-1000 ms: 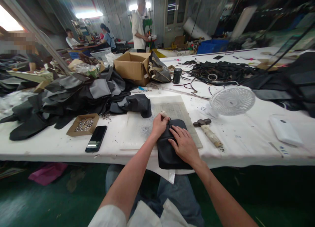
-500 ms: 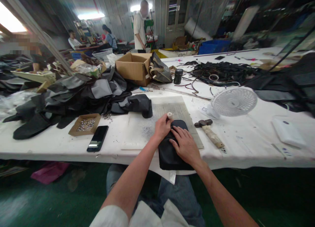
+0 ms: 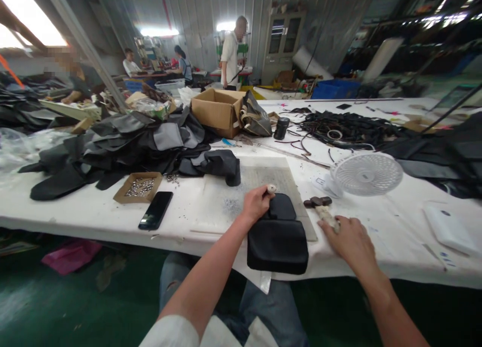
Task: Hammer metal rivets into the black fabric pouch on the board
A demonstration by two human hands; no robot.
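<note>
My left hand point(image 3: 257, 203) is closed round a short tool with a pale round top point(image 3: 271, 188), upright at the left edge of a black leather-like piece point(image 3: 277, 246). That piece lies partly on a pale board point(image 3: 211, 216) and reaches the table's front edge. My right hand point(image 3: 352, 239) is at the wrapped handle of a hammer point(image 3: 327, 217), fingers curled over its near end. The hammer lies on the table right of the board, its dark head pointing away.
Left of the board are a phone point(image 3: 155, 210), a small box of metal bits point(image 3: 137, 187) and dark cut pieces point(image 3: 124, 141). A white fan point(image 3: 367, 174) stands at the right. Behind are a carton point(image 3: 216, 111), a black jar point(image 3: 281, 128) and several people.
My right hand has left the black piece and moved right onto the hammer's handle. My left hand still holds the tool upright. The camera view has shifted slightly.
</note>
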